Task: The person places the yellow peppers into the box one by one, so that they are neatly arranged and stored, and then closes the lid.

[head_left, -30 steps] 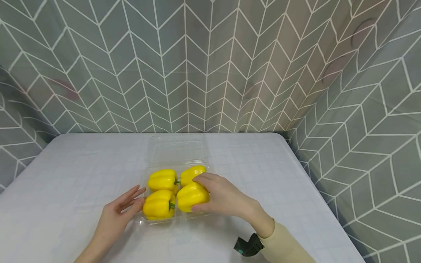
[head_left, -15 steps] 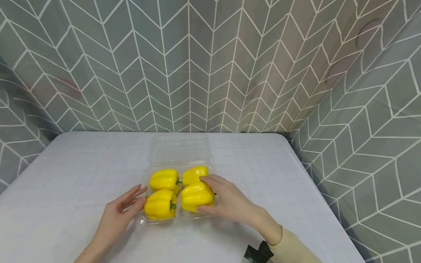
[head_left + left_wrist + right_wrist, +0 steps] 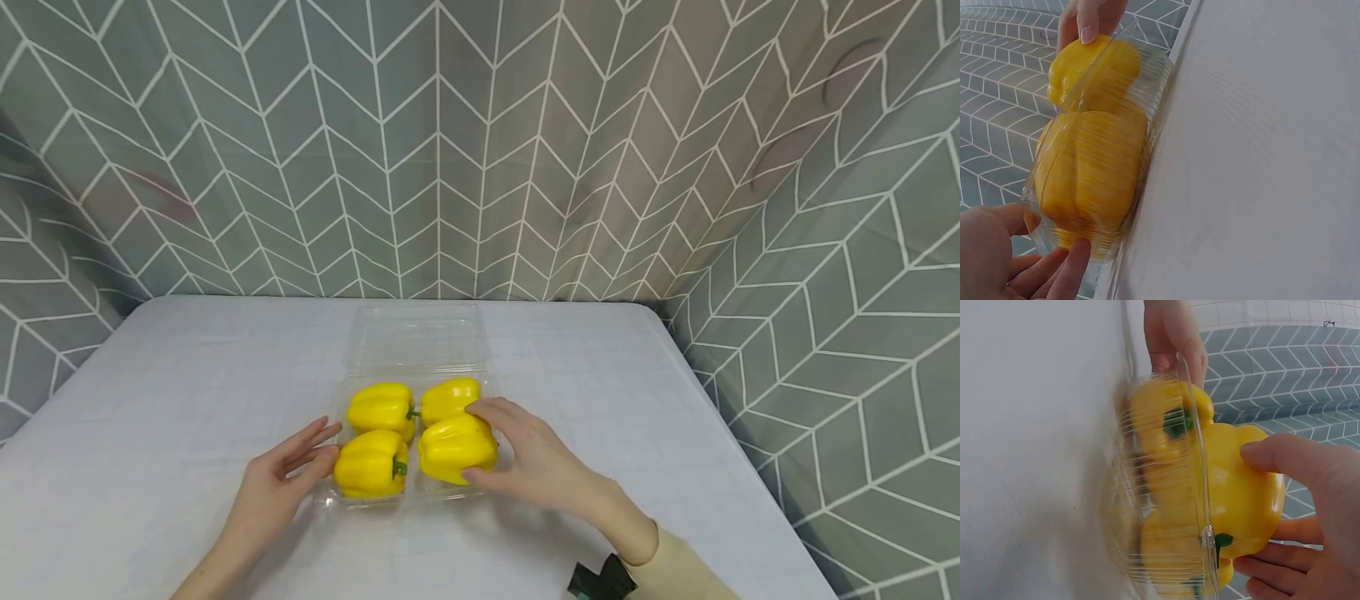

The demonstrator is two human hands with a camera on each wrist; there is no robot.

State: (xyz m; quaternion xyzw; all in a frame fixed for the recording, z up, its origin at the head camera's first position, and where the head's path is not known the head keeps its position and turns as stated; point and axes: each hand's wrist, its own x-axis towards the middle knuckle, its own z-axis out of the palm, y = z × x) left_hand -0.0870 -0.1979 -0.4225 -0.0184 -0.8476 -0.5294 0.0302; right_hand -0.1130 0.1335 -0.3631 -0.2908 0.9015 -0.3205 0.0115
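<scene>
Several yellow bell peppers sit in a clear plastic clamshell container [image 3: 408,502] on the table, its lid [image 3: 417,337] folded open toward the back. My right hand [image 3: 536,454] grips the front right bell pepper [image 3: 456,450], thumb on the near side and fingers over the far side. In the right wrist view that pepper [image 3: 1244,494] stands out above the container's rim. At the container's left end, my left hand [image 3: 281,483] pinches the wall beside the front left bell pepper [image 3: 367,467]. Two more peppers, a back left [image 3: 381,410] and a back right [image 3: 450,398], lie behind.
A white cloth covers the table [image 3: 225,358]. A grey curtain [image 3: 465,150] with white chevron lines hangs behind it and along the right side. Beneath the right sleeve [image 3: 678,567] shows a black device [image 3: 603,579] at the wrist.
The right hand has shifted the front right pepper slightly to the right, widening the gap beside the front left one. The left hand keeps its place at the container. The whole view drifts a little.
</scene>
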